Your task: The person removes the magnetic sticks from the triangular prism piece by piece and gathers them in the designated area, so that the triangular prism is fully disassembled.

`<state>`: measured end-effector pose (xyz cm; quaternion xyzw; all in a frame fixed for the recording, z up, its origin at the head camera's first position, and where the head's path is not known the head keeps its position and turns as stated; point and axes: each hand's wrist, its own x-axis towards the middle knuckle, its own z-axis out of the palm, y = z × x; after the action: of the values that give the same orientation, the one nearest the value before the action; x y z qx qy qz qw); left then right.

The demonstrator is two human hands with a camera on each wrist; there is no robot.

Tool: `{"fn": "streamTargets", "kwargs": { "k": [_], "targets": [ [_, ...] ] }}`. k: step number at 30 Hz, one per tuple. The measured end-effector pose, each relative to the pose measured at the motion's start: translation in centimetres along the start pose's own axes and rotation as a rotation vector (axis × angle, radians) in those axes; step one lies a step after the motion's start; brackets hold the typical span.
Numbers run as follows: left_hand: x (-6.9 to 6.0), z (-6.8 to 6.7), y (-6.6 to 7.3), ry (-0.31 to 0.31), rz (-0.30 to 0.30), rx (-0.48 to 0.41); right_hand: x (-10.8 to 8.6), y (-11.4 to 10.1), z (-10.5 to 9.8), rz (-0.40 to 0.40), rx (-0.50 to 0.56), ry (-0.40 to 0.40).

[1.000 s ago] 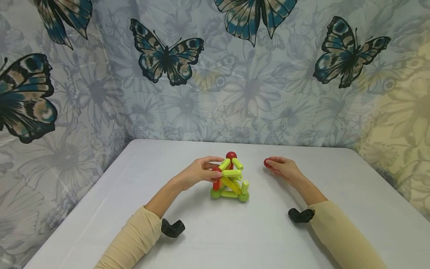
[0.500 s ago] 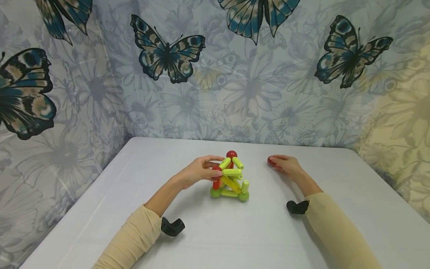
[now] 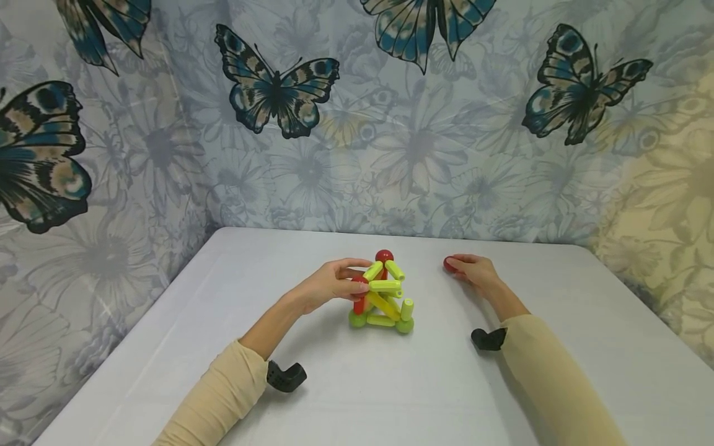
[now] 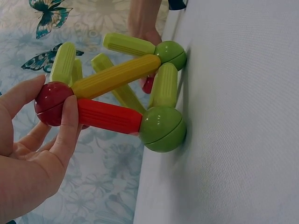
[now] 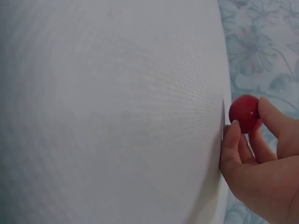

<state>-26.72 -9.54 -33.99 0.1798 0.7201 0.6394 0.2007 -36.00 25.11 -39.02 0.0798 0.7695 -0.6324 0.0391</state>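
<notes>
Head view, model: the model (image 3: 384, 306) stands on the worktop (image 3: 357, 390) near the frame's centre.
Head view, left grip: the left grip (image 3: 331, 283), a bare hand, pinches the corner ball (image 3: 356, 281) on the model's left; a push or twist there might tip the model or pull a joint loose.
Head view, right grip: the right grip (image 3: 475, 271) pinches the loose ball (image 3: 448, 264), right of centre, well apart from the model. If it slipped, being round, it could roll towards the worktop's far edge.
Head view, free ends: the upright rod (image 3: 407, 310) and side rod (image 3: 385, 285) appear seated at one end only, so a stray knuckle could knock them askew.
Head view, surroundings: the butterfly wall (image 3: 418, 148) limits reach at the back. The left unit (image 3: 287, 376) and right unit (image 3: 488, 339), both black, sit by the cuffs and might bump the model if a wrist swung low.
Left wrist view, obstruction: the fingers (image 4: 69, 112) cover part of the corner ball, leaving little room there. The green ball (image 4: 162, 129), right of centre, bears on the worktop; uneven pressure could make it slide.
Right wrist view, loose ball: at the right edge, fingertips (image 5: 264, 103) alone hold its glossy surface, a likely cause of slipping. Whether it touches the worktop, I cannot tell.
</notes>
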Motion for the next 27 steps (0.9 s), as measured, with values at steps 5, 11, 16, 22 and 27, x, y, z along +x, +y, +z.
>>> {"fn": "streamTargets", "kwargs": {
  "k": [5, 11, 16, 22, 27],
  "targets": [
    [-0.1, -0.1, 0.0, -0.004, 0.004, 0.006, 0.0, -0.1, 0.4, 0.009, -0.056, 0.022],
    [-0.1, -0.1, 0.0, -0.014, 0.01, 0.0, 0.1, -0.2, 0.8, 0.01, -0.111, 0.037],
    [0.1, 0.0, -0.4, -0.018, 0.002, -0.009, 0.5, -0.1, 1.4, 0.031, -0.167, 0.07],
    [0.1, -0.1, -0.3, -0.022, 0.005, -0.003, 0.6, -0.7, 2.2, 0.038, -0.198, 0.114],
    [-0.1, -0.2, -0.3, -0.017, -0.005, -0.007, 1.0, -0.4, 2.3, 0.035, -0.216, 0.093]
  ]
}}
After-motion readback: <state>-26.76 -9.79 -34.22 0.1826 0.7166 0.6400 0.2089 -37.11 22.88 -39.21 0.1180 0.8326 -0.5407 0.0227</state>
